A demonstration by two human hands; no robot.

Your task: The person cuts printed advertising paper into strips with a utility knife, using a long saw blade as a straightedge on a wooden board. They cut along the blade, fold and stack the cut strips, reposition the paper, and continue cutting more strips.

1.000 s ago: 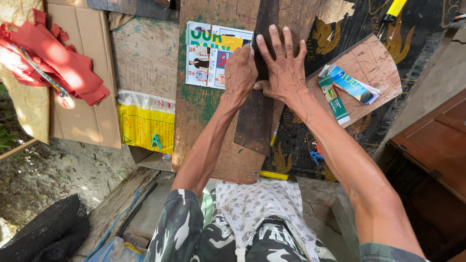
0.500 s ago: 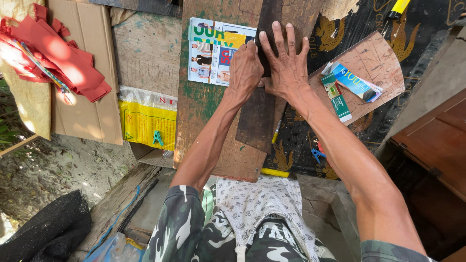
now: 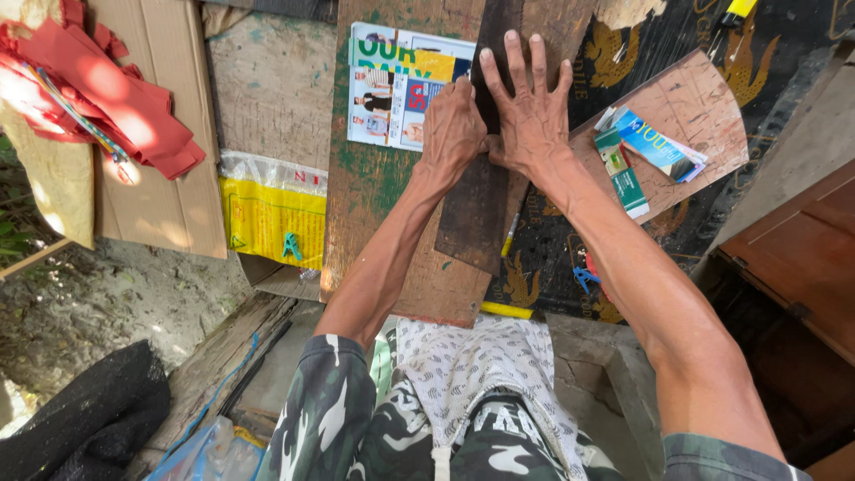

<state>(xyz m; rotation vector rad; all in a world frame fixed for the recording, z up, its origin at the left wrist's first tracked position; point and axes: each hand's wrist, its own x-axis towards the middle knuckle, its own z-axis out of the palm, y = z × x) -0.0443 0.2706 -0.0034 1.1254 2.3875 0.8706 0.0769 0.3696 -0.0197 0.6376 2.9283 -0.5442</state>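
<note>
Since a moment ago: both my hands stay on the dark strip, barely shifted.
Left hand (image 3: 454, 125): curled into a loose fist, knuckles pressing the strip's left edge; I cannot tell if anything is pinched inside.
Right hand (image 3: 527, 111): fingers spread wide, palm flat, holding nothing.
Dark strip (image 3: 476, 214): lies lengthwise on the wooden board (image 3: 374, 196), beside the magazine page (image 3: 392, 85).
Doing it well: I judge steady, even pressure from both hands keeps the strip from sliding.

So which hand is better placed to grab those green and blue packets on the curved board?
The right hand: it lies flat on the dark plank, right beside the packets. The left hand is fisted farther away, on the other side.
</note>
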